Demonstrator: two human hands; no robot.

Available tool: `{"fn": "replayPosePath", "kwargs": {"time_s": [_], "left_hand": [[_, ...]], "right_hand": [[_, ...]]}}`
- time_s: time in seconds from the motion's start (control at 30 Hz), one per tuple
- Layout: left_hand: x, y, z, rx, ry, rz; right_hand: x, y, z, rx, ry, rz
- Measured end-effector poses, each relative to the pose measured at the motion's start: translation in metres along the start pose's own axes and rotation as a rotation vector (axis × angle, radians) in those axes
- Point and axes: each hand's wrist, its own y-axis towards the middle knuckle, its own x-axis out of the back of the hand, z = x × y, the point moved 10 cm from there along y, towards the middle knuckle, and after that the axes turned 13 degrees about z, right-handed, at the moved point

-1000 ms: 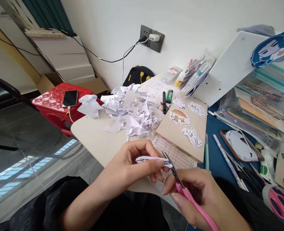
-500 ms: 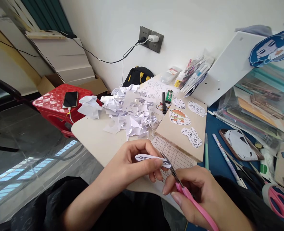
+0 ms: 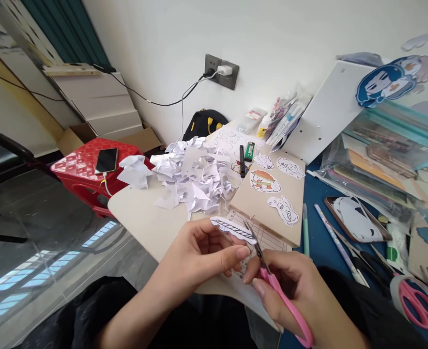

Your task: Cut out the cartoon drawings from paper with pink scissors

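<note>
Item one, lower centre of the frame: striped paper strip (image 3: 234,230), now turned to show its drawn face, the thumb shifted below it, leaving the outline easier to follow; held in the left hand (image 3: 199,261), firmness of hold not discernible. Item two, just right of it: pink-handled scissors (image 3: 278,287), grasped in the right hand (image 3: 297,283), blades at the strip's right end, contact uncertain.

Head-height view, forward and down
</note>
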Motion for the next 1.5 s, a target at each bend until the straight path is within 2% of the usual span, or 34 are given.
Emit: {"fn": "replayPosePath", "kwargs": {"time_s": [0.13,0.33,0.5,0.7,0.9,1.13,1.27,1.5], "left_hand": [[0.003,-0.003,-0.004,-0.003,0.073,-0.070],[0.000,-0.005,-0.008,0.014,0.130,-0.085],[0.000,-0.005,-0.009,0.017,0.181,-0.084],[-0.003,-0.005,-0.005,0.028,0.154,-0.040],[-0.014,-0.003,-0.006,-0.017,0.085,0.083],[-0.010,-0.002,-0.004,0.011,0.080,0.048],[-0.010,-0.003,-0.002,0.013,0.080,0.048],[-0.014,-0.003,-0.002,0.012,0.042,0.073]], "right_hand": [[-0.004,0.001,0.004,0.028,-0.086,0.022],[-0.001,-0.002,0.004,0.020,-0.091,-0.011],[-0.005,-0.002,-0.003,-0.034,-0.067,0.066],[-0.005,-0.009,-0.006,-0.019,0.079,0.038],[-0.005,-0.010,-0.013,-0.061,0.111,0.033],[-0.003,-0.012,-0.011,-0.089,0.092,0.042],[-0.003,-0.013,-0.011,-0.122,0.081,0.090],[0.000,-0.012,-0.012,-0.137,0.046,0.092]]}}
